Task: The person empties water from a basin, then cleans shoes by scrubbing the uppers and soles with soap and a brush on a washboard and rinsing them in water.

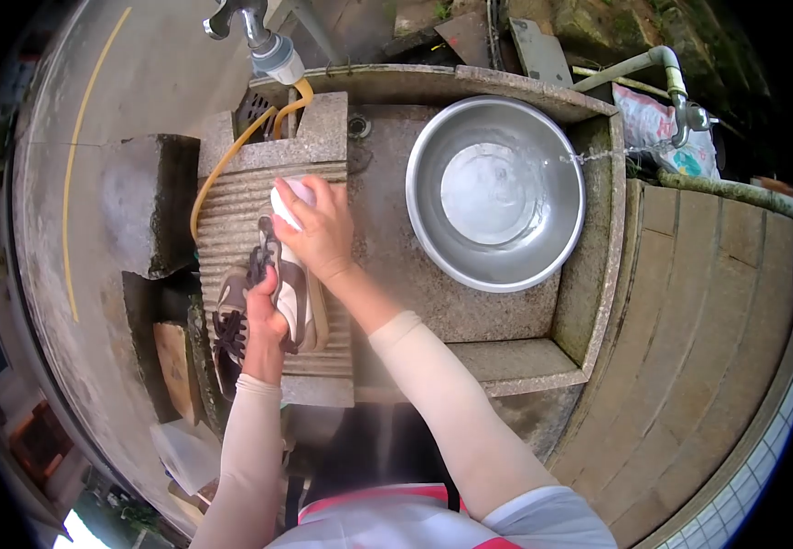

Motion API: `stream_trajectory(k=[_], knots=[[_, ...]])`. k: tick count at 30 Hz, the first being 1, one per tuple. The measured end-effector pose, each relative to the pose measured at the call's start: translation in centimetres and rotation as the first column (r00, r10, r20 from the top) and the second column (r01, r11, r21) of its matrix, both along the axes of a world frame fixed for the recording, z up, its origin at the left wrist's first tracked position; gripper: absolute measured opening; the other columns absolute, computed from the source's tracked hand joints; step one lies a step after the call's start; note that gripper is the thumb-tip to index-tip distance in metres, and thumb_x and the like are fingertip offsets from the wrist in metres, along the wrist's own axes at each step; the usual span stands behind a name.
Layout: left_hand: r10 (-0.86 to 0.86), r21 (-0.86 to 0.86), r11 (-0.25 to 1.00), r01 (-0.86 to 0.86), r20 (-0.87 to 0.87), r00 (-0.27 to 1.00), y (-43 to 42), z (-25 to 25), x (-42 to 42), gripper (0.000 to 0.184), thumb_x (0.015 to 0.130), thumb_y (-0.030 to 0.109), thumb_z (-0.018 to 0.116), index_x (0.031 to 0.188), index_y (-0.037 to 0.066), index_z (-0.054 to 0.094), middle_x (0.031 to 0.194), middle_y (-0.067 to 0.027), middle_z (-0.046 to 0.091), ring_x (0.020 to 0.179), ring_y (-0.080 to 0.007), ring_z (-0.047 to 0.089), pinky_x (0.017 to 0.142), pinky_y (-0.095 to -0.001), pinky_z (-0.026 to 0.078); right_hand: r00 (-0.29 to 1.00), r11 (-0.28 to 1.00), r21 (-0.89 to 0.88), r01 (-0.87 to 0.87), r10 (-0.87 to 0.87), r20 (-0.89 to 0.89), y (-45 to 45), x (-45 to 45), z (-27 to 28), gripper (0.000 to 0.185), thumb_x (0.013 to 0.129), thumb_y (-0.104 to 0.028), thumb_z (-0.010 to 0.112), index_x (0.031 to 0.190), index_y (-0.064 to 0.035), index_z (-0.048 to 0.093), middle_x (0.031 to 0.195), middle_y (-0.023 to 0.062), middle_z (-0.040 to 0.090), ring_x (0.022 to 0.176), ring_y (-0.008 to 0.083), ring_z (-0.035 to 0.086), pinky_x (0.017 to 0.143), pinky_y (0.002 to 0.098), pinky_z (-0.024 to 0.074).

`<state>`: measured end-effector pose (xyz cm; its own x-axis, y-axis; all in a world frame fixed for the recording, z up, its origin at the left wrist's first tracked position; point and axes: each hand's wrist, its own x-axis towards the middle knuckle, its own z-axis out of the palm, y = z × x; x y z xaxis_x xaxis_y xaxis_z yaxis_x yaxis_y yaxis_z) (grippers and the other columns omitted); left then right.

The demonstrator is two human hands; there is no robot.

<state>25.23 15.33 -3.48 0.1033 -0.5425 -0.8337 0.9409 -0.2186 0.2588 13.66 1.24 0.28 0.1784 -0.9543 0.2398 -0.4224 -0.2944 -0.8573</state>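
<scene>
One bendy-looking shoe (294,282), best held mid-side, is gripped by the left hand (267,320); a white lump (284,211), by the right hand (323,232).

There are two shoes (229,334) (296,297), two taps (252,27) (685,117), one basin (442,242).

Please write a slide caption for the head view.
The left hand grips a shoe and the right hand something white; nearby, a tap runs into a metal basin.

Grey pavement (159,82) (yellow line (74,142) included) lies in daylight.
</scene>
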Motion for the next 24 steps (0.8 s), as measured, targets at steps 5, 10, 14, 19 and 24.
stream_trajectory(k=[5, 10, 14, 19, 24], knots=[[0.011, -0.043, 0.999, -0.011, -0.005, 1.000, 0.2, -1.0, 0.3, 0.044, 0.096, 0.030, 0.053, 0.126, -0.002, 0.051, 0.120, -0.0174, 0.060, 0.111, -0.0331, 0.057, 0.096, -0.0477, 0.046, 0.995, 0.996, 0.007, -0.087, 0.087, -0.037, 12.4, -5.9, 3.5, 0.050, 0.065, -0.020, 0.077, 0.115, -0.0241, 0.069, 0.111, 0.0035, 0.057, 0.093, 0.0280, 0.051, 0.083, 0.0381, 0.0472], [0.030, -0.048, 0.998, -0.028, 0.033, 0.999, -1.0, 0.6, -0.8, 0.043, 0.098, 0.029, 0.049, 0.126, -0.004, 0.050, 0.124, -0.0172, 0.057, 0.114, -0.0321, 0.056, 0.099, -0.0474, 0.045, 0.996, 0.994, -0.104, -0.046, 0.037, -0.086, 2.3, -0.8, 1.3, 0.046, 0.068, -0.023, 0.074, 0.113, -0.0205, 0.068, 0.107, 0.0041, 0.056, 0.093, 0.0287, 0.050, 0.078, 0.0391, 0.0460], [0.034, -0.080, 0.996, -0.032, 0.018, 0.999, -0.9, -0.5, -1.1, 0.039, 0.097, 0.026, 0.052, 0.123, -0.003, 0.054, 0.120, -0.0159, 0.061, 0.109, -0.0303, 0.059, 0.100, -0.0456, 0.045, 0.998, 0.998, -0.020, 0.058, -0.059, -0.034, 3.8, -2.6, -0.2, 0.050, 0.066, -0.019, 0.076, 0.115, -0.0217, 0.068, 0.111, 0.0049, 0.056, 0.095, 0.0289, 0.051, 0.080, 0.0390, 0.0476], [0.015, -0.164, 0.986, -0.042, -0.163, 0.986, -0.2, -0.7, -0.3, 0.043, 0.096, 0.031, 0.054, 0.122, -0.004, 0.053, 0.115, -0.0179, 0.062, 0.104, -0.0340, 0.061, 0.092, -0.0477, 0.049, 0.991, 0.993, 0.040, -0.107, 0.110, -0.075, 14.7, -6.0, 4.1, 0.057, 0.061, -0.019, 0.080, 0.117, -0.0277, 0.068, 0.116, 0.0044, 0.055, 0.095, 0.0299, 0.050, 0.085, 0.0398, 0.0470], [0.080, -0.083, 0.993, -0.078, 0.024, 0.996, -1.9, 0.2, -1.9, 0.039, 0.098, 0.027, 0.052, 0.123, -0.002, 0.053, 0.119, -0.0150, 0.061, 0.110, -0.0310, 0.059, 0.100, -0.0461, 0.044, 0.995, 0.997, 0.053, 0.051, -0.046, -0.087, 1.4, 0.2, 0.0, 0.048, 0.071, -0.020, 0.074, 0.119, -0.0201, 0.067, 0.114, 0.0087, 0.056, 0.098, 0.0308, 0.051, 0.084, 0.0383, 0.0463]])
